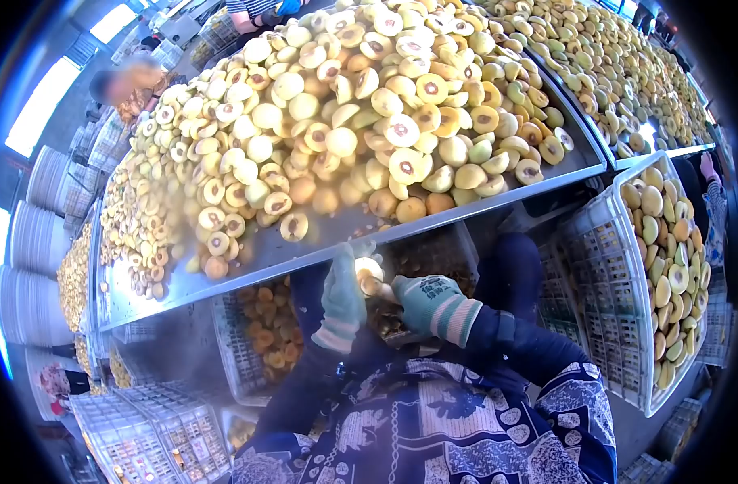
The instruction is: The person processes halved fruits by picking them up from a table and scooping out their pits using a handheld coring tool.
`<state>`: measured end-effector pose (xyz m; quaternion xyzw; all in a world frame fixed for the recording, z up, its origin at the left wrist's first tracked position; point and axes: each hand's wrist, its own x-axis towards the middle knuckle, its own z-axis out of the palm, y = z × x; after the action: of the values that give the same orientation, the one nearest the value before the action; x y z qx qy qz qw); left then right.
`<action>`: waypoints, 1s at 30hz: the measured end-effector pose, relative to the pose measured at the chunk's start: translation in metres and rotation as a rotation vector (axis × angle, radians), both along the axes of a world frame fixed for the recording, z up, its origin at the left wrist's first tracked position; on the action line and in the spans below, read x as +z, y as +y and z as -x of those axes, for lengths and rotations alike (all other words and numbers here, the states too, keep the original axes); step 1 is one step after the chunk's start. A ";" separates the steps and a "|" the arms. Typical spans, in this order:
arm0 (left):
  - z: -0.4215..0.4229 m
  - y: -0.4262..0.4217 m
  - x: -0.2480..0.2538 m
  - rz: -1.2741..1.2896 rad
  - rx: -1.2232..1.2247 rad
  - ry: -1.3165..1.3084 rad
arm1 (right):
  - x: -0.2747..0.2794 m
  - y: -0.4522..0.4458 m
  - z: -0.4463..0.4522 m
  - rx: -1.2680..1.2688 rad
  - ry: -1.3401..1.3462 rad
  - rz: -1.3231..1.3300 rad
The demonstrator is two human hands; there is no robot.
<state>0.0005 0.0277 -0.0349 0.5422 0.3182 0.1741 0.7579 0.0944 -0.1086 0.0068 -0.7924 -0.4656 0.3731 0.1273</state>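
My left hand (339,302), in a pale green and white knit glove, is closed around a halved yellow peach (369,273) in front of the table edge. My right hand (435,305), in a matching glove with dark printing, is a fist right beside it. A pale tip pokes out from the right fist toward the peach, but what that hand grips is hidden. Below both hands, a crate (464,242) between my knees holds dark brown scraps. Beyond them, a large heap of halved peaches (340,141), many with reddish centres, covers the metal table (369,246).
At right, a white plastic crate (607,266) is full of peach halves. A crate of orange-toned halves (273,323) stands at my left knee. More crates (155,431) are lower left, near stacked white baskets (34,298). A second heaped table (611,68) and other people are farther off.
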 end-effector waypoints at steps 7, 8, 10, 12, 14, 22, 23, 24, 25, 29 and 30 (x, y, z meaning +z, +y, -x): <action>0.048 0.066 0.011 -0.135 0.143 0.023 | -0.025 -0.019 -0.010 -0.167 0.017 -0.033; 0.068 0.093 0.001 -0.242 0.112 0.152 | -0.035 -0.022 -0.011 -0.174 0.014 -0.050; 0.083 0.117 0.028 -0.535 0.003 0.539 | -0.037 -0.017 -0.012 -0.240 0.078 -0.001; 0.081 0.132 0.048 -0.835 -0.035 0.794 | -0.051 -0.011 -0.010 -0.272 0.097 0.034; 0.074 0.158 0.021 -1.094 0.049 0.685 | -0.058 -0.005 -0.004 -0.263 0.136 0.002; -0.019 0.179 -0.018 -0.353 -0.076 0.643 | -0.100 -0.002 0.013 -0.481 0.341 -0.245; -0.021 0.183 -0.021 -0.233 -0.135 0.662 | -0.107 -0.001 0.014 -0.512 0.382 -0.304; -0.020 0.177 -0.014 -0.134 -0.092 0.567 | -0.102 0.004 0.014 -0.649 0.707 -0.328; -0.019 0.178 -0.026 -0.090 -0.068 0.479 | -0.095 0.010 0.014 -0.780 1.034 -0.350; -0.017 0.137 -0.011 -0.090 0.101 0.079 | -0.022 0.038 0.022 -0.947 1.141 -0.527; -0.015 0.120 0.000 -0.084 0.087 0.004 | -0.026 0.042 0.020 -0.929 1.189 -0.585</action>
<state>0.0157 0.1474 -0.0345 0.5595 0.3353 0.2190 0.7256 0.0745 -0.0664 -0.0196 -0.5085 -0.0218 0.5041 0.6978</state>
